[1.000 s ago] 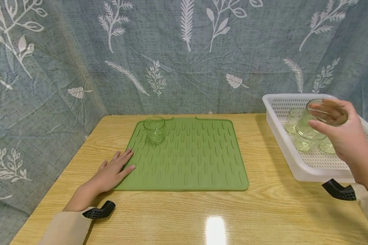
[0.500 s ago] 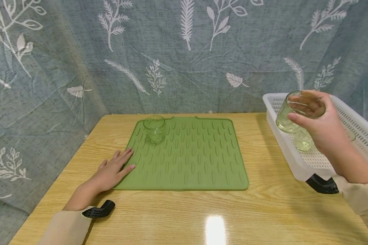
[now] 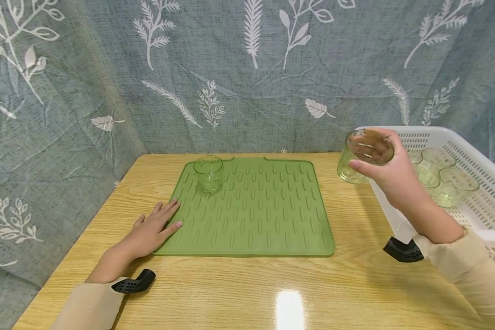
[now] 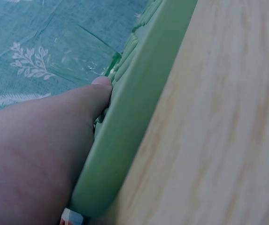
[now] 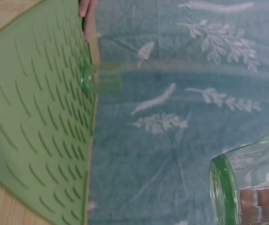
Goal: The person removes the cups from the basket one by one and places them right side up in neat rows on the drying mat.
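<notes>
My right hand point(image 3: 392, 169) grips a pale green drinking glass point(image 3: 348, 167) near its rim, mouth up and slightly tilted. It is held in the air between the green mat and the white basket. In the right wrist view, the thick base of this glass point(image 5: 226, 192) shows at lower right, fingers visible through it. My left hand point(image 3: 150, 231) lies flat with spread fingers on the left edge of the ribbed green mat point(image 3: 251, 215). A second green glass point(image 3: 209, 176) stands upright on the mat's back left corner, beyond the left fingertips. The left wrist view shows the thumb point(image 4: 99, 89) along the mat's edge.
A white perforated plastic basket point(image 3: 492, 174) stands at the right, with several green glasses point(image 3: 458, 188) inside, partly behind my right forearm. The wooden table point(image 3: 214, 293) runs under everything. A blue-grey curtain point(image 3: 231, 114) with white leaf prints hangs behind and at the left.
My right hand has carried the glass leftward from above the basket to beyond its left side. The left hand and the glass on the mat have stayed in place.
</notes>
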### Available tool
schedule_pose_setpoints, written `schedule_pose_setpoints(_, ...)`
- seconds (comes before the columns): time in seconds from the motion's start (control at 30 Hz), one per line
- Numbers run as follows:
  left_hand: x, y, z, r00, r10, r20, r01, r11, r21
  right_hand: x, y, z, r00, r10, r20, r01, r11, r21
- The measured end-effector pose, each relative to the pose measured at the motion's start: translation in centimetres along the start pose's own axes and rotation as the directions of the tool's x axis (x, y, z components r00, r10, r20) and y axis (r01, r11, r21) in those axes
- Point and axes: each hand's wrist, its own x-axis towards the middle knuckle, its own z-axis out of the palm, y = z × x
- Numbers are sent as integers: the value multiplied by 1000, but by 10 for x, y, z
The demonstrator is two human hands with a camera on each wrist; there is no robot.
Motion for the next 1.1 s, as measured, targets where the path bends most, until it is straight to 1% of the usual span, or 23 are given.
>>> schedule_pose_setpoints(0.17, 0, 0, 0, 1000, 6, -3, -6, 1000, -10, 3, 5, 13, 999, 41, 12, -40, 997, -64)
schedule_pose_setpoints(0.33, -1, 1, -1, 1000, 6, -4, -6, 1000, -11, 8, 11, 28, 998, 53, 16, -51, 993, -109)
schedule_pose_setpoints(0.5, -1, 1, -2, 1000, -2, -2, 2, 1000, -7, 14, 20, 42, 998, 60, 36, -56, 993, -105)
schedule_pose_setpoints(0.6, -1, 1, -2, 1000, 3, -4, -3, 1000, -10, 18, 26, 49, 997, 70, 43, -65, 993, -99)
schedule_pose_setpoints(0.83, -1, 2, -3, 1000, 4, -1, -4, 1000, -10, 29, 39, 63, 990, 134, 35, -129, 986, -110)
schedule_pose_setpoints(1.1, -1, 2, -1, 1000, 0, 1, 0, 1000, -3, 42, 62, 77, 989, 147, 25, -144, 985, -100)
